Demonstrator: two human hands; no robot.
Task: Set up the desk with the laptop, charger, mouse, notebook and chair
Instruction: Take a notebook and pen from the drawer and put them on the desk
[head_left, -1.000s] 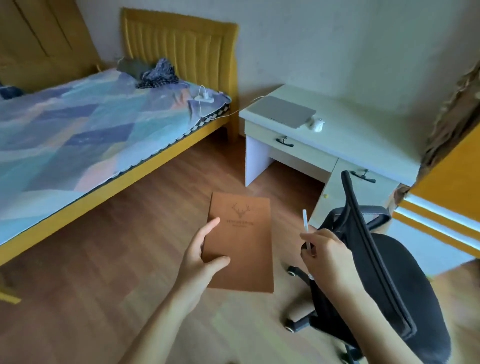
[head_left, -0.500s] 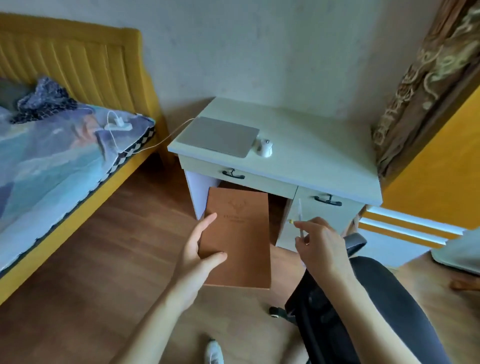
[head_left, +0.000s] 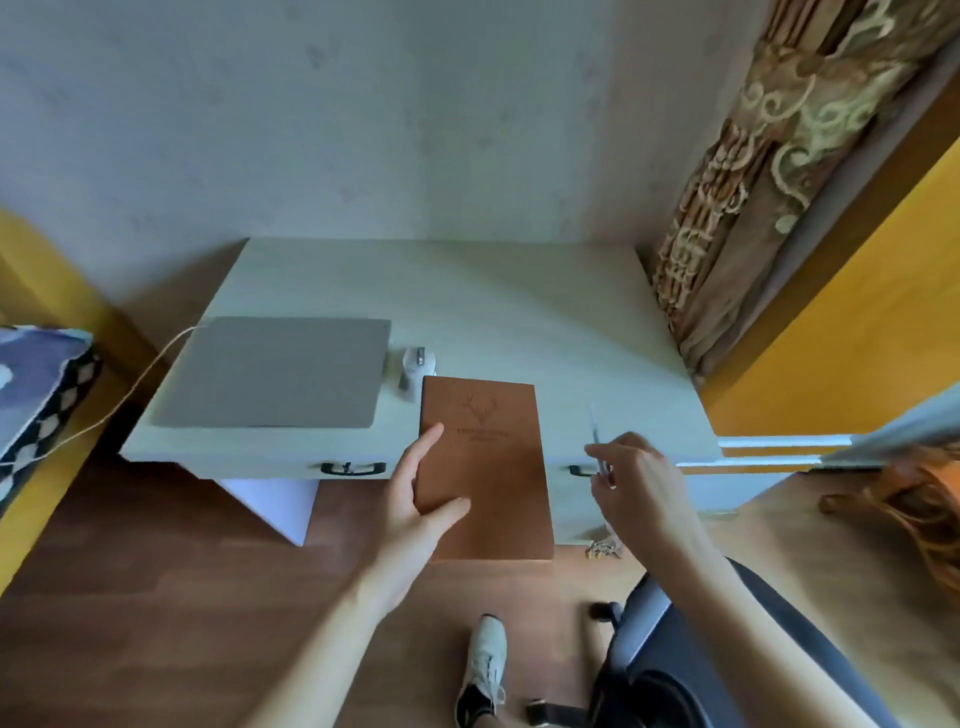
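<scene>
My left hand (head_left: 415, 512) grips the left edge of a brown notebook (head_left: 485, 467) with a deer emblem, held flat over the front edge of the white desk (head_left: 519, 306). A thin white pen (head_left: 596, 439) is pinched upright in my right hand (head_left: 634, 480), just right of the notebook. On the desk's left part lies a closed grey laptop (head_left: 275, 371). A white mouse (head_left: 415, 366) sits beside it, partly behind the notebook's top edge. A charger cable (head_left: 130, 395) runs from the laptop's left corner toward the bed. The black chair (head_left: 691, 660) stands at the lower right.
A bed corner (head_left: 41, 384) with a checkered mattress edge is at the left. A patterned curtain (head_left: 769, 171) and a yellow panel (head_left: 852, 322) border the desk's right side. My white shoe (head_left: 483, 670) is on the wooden floor below. Desk drawers have black handles (head_left: 353, 467).
I have stepped up to the desk, which now fills the view. The notebook and pen have moved forward over the desk's front edge. The chair has slid to the lower right.
</scene>
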